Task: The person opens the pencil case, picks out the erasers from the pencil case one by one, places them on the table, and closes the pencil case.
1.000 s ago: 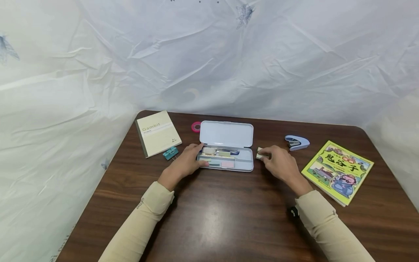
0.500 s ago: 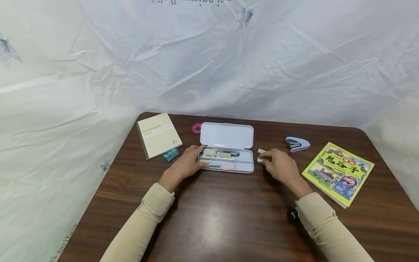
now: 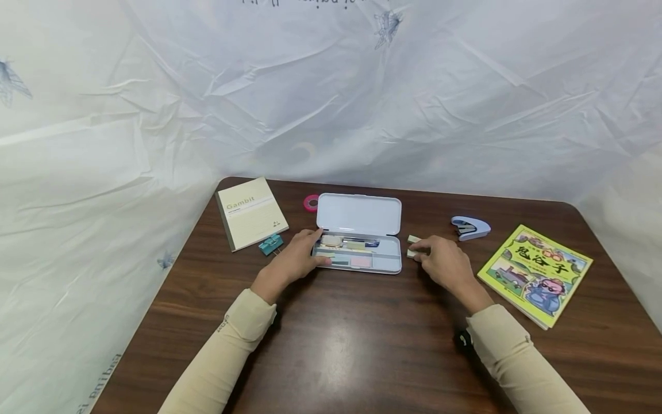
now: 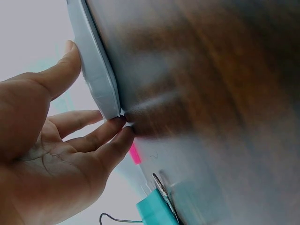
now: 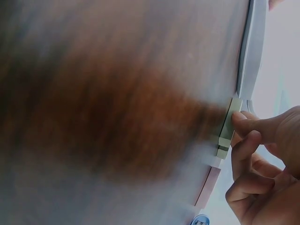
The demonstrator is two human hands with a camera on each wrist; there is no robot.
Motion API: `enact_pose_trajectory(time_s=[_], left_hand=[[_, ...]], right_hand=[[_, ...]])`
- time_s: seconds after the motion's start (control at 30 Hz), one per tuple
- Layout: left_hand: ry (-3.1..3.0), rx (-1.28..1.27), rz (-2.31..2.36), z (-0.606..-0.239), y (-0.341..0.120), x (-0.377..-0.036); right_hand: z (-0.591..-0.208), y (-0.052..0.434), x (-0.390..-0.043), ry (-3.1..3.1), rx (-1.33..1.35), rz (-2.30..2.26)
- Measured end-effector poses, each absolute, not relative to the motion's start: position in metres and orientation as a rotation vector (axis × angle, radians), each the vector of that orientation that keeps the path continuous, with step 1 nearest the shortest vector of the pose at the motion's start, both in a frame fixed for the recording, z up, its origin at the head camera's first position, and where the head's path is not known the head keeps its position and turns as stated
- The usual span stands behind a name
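Observation:
An open white pencil case (image 3: 386,246) lies mid-table, its lid leaning back. Inside are pens, a pink block (image 3: 360,261) and other small stationery. My left hand (image 3: 293,257) holds the case's left end, thumb at the near side and fingertips at the far corner, as the left wrist view shows. Just right of the case are two small pale green blocks, like erasers, a far one (image 3: 413,239) and a near one (image 5: 228,123). My right hand (image 3: 443,262) pinches the near block, thumb on its near side; the other fingers are curled.
Left of the case are a cream notebook (image 3: 253,214), a teal binder clip (image 3: 270,244) and a pink ring (image 3: 311,202). At right are a light blue stapler (image 3: 470,228) and a yellow book (image 3: 535,276). A white sheet (image 3: 331,115) hangs behind the table.
My right fingers have shifted slightly right and nearer; the far green block now shows apart from the near one. The left hand keeps its hold on the pencil case.

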State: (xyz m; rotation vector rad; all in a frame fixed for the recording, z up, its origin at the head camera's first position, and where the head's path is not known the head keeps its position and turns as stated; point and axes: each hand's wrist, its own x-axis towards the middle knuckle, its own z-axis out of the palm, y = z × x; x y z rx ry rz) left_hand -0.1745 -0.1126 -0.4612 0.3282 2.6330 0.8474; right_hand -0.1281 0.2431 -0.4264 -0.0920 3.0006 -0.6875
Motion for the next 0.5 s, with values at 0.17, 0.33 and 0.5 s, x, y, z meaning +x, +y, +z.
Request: enact_pose_trajectory(time_s=[0.17, 0.33, 0.5], left_hand=[[2.636, 0.336, 0.852, -0.463, -0.113, -0.175], [2.640, 0.346, 0.837, -0.466, -0.114, -0.176], [2.649, 0.361, 0.809, -0.468, -0.113, -0.177]], right_hand=[[-0.425, 0.243, -0.128, 2.982, -0.079, -0.686], [-0.419, 0.238, -0.126, 2.984, -0.071, -0.681], [-0.411, 0.225, -0.124, 3.037, -0.110, -0.758]])
